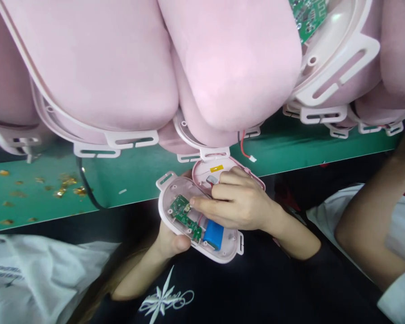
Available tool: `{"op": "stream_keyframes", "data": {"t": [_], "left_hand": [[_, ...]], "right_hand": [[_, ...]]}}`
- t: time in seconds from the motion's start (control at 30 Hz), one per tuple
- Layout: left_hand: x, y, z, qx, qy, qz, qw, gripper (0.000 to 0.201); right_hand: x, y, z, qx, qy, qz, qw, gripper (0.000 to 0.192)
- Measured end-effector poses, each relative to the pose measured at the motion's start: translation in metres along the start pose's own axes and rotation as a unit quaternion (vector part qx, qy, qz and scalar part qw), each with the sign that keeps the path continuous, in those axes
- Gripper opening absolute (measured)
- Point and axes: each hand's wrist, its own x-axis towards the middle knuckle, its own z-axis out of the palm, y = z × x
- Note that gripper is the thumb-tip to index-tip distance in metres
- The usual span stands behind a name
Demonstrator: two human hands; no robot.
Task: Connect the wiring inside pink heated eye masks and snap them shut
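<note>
My left hand (170, 240) grips an open pink-white plastic shell (219, 258) from its left and underside, thumb on the near rim. Inside the shell are a green circuit board (184, 213) and a blue battery pack (213, 235) with a thin red wire. Over the shell, my right hand (239, 200) is closed, its fingertips at a small connector on the upper part of the board. A grey, shiny piece (212, 180) shows by its curled fingers; what they hold is hidden. Behind lies a pink cover (202, 170) with a yellow tape patch.
Large pink padded parts (236, 58) with slotted plastic tabs crowd the green table (138, 180). A red wire with a white plug (251, 158) hangs from one. Gold scraps (65, 182) and a black cable (87, 184) lie left. People sit on both sides; one arm (371, 211) is right.
</note>
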Motion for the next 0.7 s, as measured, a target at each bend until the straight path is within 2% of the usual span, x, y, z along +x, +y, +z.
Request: {"op": "stream_keyframes", "data": {"t": [0.1, 0.33, 0.57, 0.63, 0.7], "left_hand": [[0.001, 0.003, 0.002, 0.015, -0.042, 0.033, 0.998, 0.066], [0.006, 0.006, 0.006, 0.025, -0.053, 0.060, 0.996, 0.072], [0.009, 0.016, 0.014, 0.035, -0.071, 0.055, 0.995, 0.063], [0.011, 0.020, 0.016, 0.047, -0.074, 0.049, 0.995, 0.066], [0.012, 0.023, 0.016, 0.070, -0.079, 0.040, 0.994, 0.070]], "right_hand": [[0.002, -0.001, -0.002, 0.012, -0.029, 0.015, 0.999, 0.024], [0.000, 0.001, 0.002, 0.043, -0.013, 0.024, 0.999, 0.027], [-0.002, 0.001, 0.004, 0.056, -0.013, 0.025, 0.998, 0.026], [-0.001, 0.001, 0.000, 0.062, -0.052, 0.024, 0.996, 0.029], [0.002, 0.002, -0.005, 0.065, -0.133, 0.034, 0.988, 0.033]]}}
